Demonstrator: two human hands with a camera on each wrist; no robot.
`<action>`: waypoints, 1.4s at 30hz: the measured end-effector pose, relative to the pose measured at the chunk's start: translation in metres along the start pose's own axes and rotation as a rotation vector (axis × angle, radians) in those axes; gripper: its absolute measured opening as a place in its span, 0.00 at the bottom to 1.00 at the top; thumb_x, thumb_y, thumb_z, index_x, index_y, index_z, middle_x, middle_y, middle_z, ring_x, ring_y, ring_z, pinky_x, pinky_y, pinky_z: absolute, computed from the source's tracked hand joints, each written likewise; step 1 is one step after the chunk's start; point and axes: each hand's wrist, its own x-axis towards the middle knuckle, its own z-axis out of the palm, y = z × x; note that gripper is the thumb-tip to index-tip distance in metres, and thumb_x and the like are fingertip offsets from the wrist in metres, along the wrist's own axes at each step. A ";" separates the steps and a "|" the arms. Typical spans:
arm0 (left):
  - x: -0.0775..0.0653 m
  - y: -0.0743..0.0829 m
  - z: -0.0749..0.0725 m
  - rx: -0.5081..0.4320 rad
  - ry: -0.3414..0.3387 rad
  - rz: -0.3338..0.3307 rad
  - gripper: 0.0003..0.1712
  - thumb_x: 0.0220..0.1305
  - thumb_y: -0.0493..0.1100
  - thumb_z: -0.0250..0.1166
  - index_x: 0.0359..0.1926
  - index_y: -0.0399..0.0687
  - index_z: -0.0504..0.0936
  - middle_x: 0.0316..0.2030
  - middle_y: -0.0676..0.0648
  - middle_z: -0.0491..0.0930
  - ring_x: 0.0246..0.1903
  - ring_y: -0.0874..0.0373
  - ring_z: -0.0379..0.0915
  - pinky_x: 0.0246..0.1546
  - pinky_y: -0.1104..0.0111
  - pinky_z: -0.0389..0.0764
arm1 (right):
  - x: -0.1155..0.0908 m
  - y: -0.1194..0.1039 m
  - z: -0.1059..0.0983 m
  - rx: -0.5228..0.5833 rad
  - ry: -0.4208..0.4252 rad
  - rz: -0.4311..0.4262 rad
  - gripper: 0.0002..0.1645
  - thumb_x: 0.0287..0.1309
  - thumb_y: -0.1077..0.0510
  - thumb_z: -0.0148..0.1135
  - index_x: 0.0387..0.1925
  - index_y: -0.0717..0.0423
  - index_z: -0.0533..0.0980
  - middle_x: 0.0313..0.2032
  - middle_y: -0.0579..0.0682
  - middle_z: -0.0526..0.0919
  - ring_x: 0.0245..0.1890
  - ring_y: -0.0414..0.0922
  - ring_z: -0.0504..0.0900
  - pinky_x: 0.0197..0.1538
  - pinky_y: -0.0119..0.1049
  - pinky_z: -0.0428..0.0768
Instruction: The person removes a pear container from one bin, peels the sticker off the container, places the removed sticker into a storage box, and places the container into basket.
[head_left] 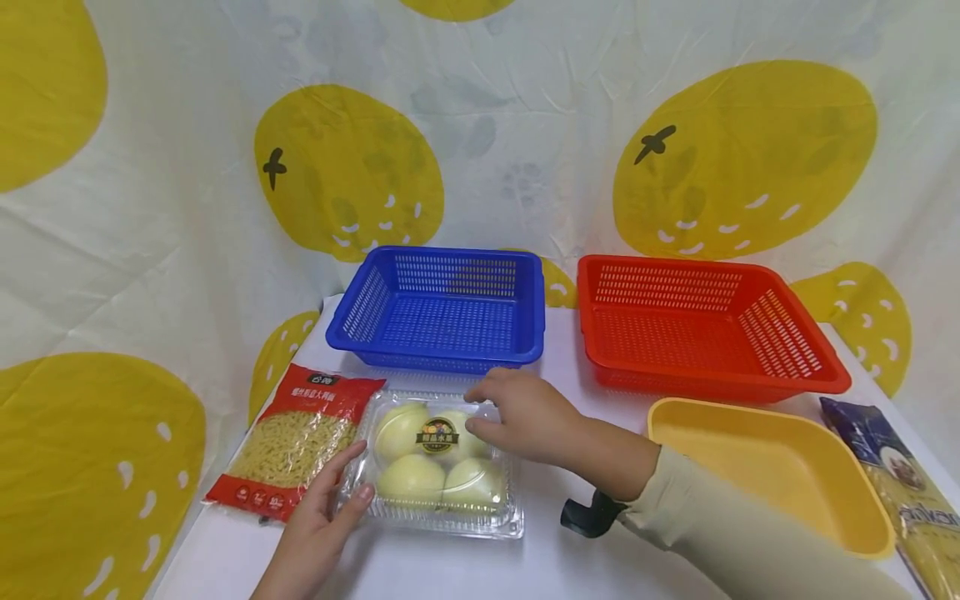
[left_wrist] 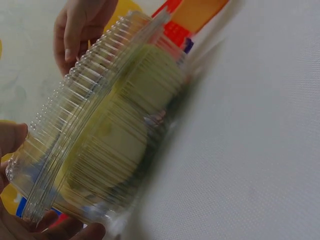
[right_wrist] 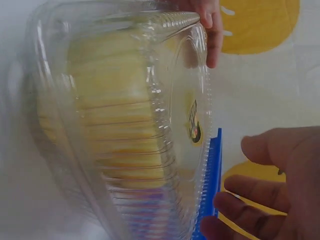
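Observation:
A clear plastic clamshell box [head_left: 438,521] of pale yellow-green fruits [head_left: 411,481] lies on the white table, its lid down and a dark label [head_left: 437,435] on top. My left hand [head_left: 318,521] grips the box's left end; the left wrist view shows digits above the lid edge and fingertips low by the base. Over the box's right back part hovers my right hand [head_left: 521,417], fingers loosely bent and apart from the lid in the right wrist view. A red-topped bag of pasta [head_left: 296,446] lies just left of the box.
Behind the box stands a blue basket [head_left: 435,364], with a red basket [head_left: 705,383] to its right. A yellow tray [head_left: 765,467] sits at front right, beside a blue and yellow packet [head_left: 900,483]. A fruit-patterned cloth [head_left: 525,125] hangs behind the table.

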 end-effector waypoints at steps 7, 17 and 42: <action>0.001 0.000 0.002 -0.003 0.000 0.013 0.36 0.76 0.59 0.66 0.79 0.69 0.64 0.84 0.41 0.50 0.82 0.30 0.37 0.75 0.38 0.57 | 0.024 -0.015 -0.001 -0.105 -0.182 -0.044 0.23 0.69 0.48 0.68 0.59 0.55 0.86 0.55 0.50 0.87 0.57 0.48 0.84 0.60 0.46 0.84; 0.001 -0.001 0.001 0.005 -0.004 0.030 0.36 0.76 0.60 0.66 0.79 0.69 0.64 0.84 0.41 0.51 0.82 0.31 0.38 0.74 0.37 0.58 | 0.049 -0.026 0.003 -0.252 -0.293 -0.064 0.25 0.71 0.42 0.66 0.58 0.52 0.86 0.52 0.48 0.87 0.54 0.45 0.84 0.56 0.44 0.85; -0.003 0.001 0.002 0.016 0.009 0.077 0.34 0.78 0.58 0.65 0.79 0.68 0.65 0.83 0.39 0.55 0.81 0.30 0.43 0.70 0.41 0.66 | 0.060 -0.046 0.017 -0.377 -0.283 -0.077 0.03 0.67 0.53 0.72 0.36 0.43 0.84 0.30 0.37 0.81 0.33 0.38 0.78 0.41 0.36 0.82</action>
